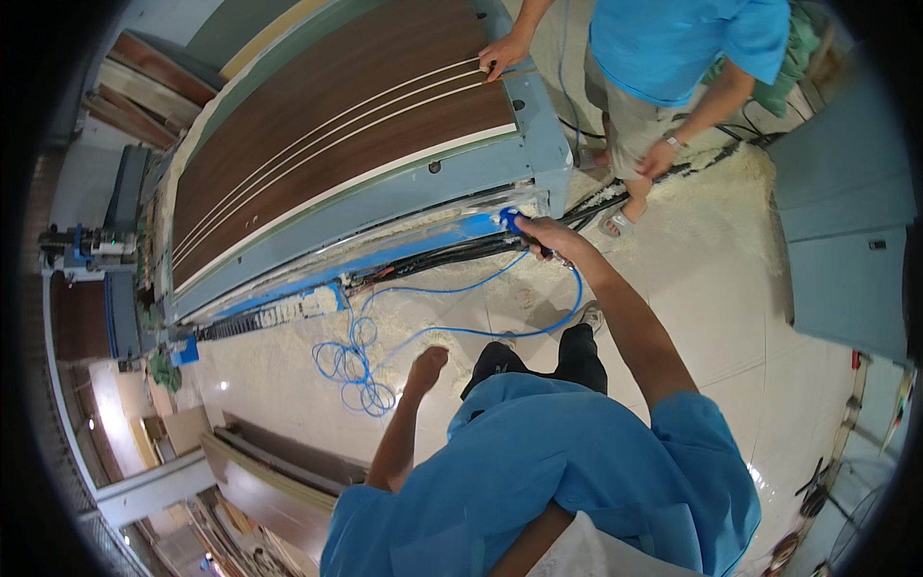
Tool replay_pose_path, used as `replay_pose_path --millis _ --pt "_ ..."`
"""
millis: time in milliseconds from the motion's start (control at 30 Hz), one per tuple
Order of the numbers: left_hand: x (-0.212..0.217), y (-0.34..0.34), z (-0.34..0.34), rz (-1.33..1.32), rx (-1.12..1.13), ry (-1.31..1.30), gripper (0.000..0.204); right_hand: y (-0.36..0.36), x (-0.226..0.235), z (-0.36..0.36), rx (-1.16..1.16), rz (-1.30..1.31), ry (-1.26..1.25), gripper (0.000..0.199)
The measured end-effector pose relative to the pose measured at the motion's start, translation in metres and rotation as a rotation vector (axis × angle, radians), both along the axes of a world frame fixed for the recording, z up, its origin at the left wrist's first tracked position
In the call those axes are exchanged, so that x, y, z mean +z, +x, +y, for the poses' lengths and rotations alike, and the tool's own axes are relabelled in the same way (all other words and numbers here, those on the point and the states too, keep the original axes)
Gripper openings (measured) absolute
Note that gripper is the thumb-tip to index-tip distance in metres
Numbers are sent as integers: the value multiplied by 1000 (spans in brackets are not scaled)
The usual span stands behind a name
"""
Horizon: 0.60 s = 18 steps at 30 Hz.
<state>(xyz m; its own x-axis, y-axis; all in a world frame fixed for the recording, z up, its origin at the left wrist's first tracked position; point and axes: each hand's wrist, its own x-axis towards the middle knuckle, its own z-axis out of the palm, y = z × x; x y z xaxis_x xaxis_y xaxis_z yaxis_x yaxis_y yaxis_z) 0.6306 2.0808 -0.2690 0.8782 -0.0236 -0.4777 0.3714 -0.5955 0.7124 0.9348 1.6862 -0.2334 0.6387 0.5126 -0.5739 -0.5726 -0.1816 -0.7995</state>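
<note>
Two hands show on my feed: the right hand (pixel 548 237) grips a blue-headed tool (pixel 510 219) beside the grey-blue machine (pixel 546 144), the left hand (pixel 430 364) is clenched over the floor (pixel 711 346) near looped blue hose (pixel 481 331); pale dust (pixel 735 197) spreads beside a co-worker (pixel 673 48), and I cannot make out the small dark patch (pixel 877 245) on the tall cabinet (pixel 846 284)

Grey-blue cabinet (pixel 841 231) at right; green fabric bundle (pixel 794 60), upper right; long boards (pixel 264 486), lower left.
</note>
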Motion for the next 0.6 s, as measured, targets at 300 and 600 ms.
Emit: replay_pose_path --millis 300,600 --pt "13 -179 -135 650 881 -165 25 76 -3 -19 -280 130 221 63" --pt "76 -39 -176 -262 768 -59 23 74 -2 13 -153 133 160 60"
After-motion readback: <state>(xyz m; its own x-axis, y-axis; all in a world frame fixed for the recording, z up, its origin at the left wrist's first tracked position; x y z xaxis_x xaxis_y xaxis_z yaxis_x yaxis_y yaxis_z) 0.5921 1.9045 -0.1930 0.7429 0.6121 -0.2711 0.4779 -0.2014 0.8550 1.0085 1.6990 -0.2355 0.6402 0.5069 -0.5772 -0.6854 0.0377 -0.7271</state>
